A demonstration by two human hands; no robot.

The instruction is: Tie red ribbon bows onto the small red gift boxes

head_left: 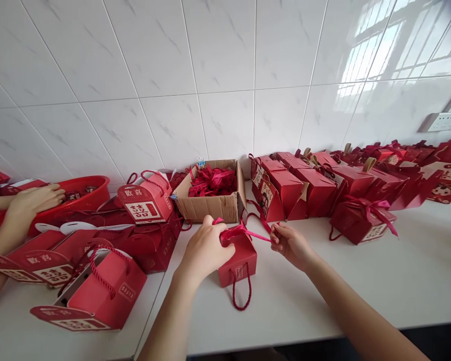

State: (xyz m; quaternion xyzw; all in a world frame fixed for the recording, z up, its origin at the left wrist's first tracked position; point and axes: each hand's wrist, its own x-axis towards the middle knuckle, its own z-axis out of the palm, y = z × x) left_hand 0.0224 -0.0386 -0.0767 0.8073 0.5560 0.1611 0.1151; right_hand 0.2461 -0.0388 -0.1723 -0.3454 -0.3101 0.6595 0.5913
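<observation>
A small red gift box (242,255) stands on the white table in front of me, its cord handle hanging down over the near side. My left hand (207,248) is closed at the top of the box, gripping the pink-red ribbon (237,231) gathered there. Out to the right, my right hand (290,244) pinches an end of the same ribbon, and the stretch between both hands is taut. My left fingertips are partly hidden behind the ribbon and box.
Behind the box is a cardboard carton (210,213) of red ribbons. Rows of red boxes (290,188) line the right, with a bow-tied box (361,220) nearer. Open boxes (108,286) sit at left, where another person's hand (33,198) reaches into a red basin (97,193).
</observation>
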